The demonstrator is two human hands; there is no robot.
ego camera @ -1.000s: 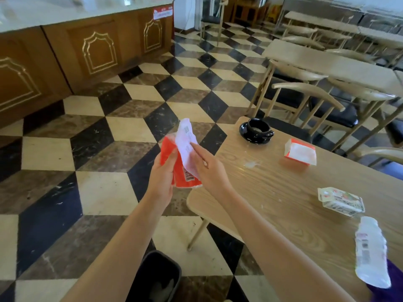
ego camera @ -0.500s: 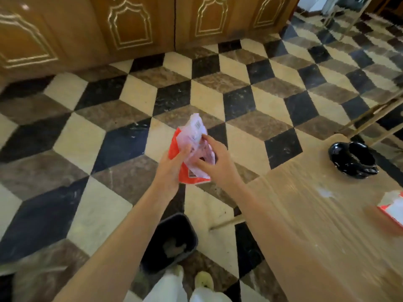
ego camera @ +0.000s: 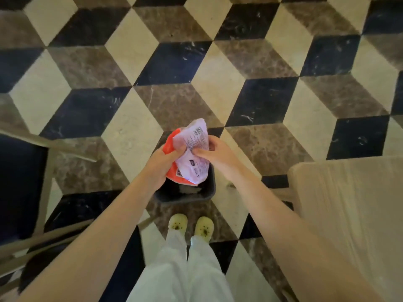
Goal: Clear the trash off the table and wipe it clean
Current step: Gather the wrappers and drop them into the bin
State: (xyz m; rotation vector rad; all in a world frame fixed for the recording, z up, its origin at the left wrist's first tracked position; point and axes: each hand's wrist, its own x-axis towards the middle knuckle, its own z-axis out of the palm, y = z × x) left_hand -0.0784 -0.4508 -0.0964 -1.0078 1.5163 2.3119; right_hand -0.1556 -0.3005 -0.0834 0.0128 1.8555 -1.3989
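Directly above the bin, the left hand is holding the crumpled wrappers in a curled grip and the right hand is pinching them; dropping them and wiping the bench are seemingly remaining

Both bare forearms reach up from the lower corners and meet at the middle of the frame. The left hand grips a crumpled wrapper with curled fingers. The right hand pinches its other side, fingers bent.
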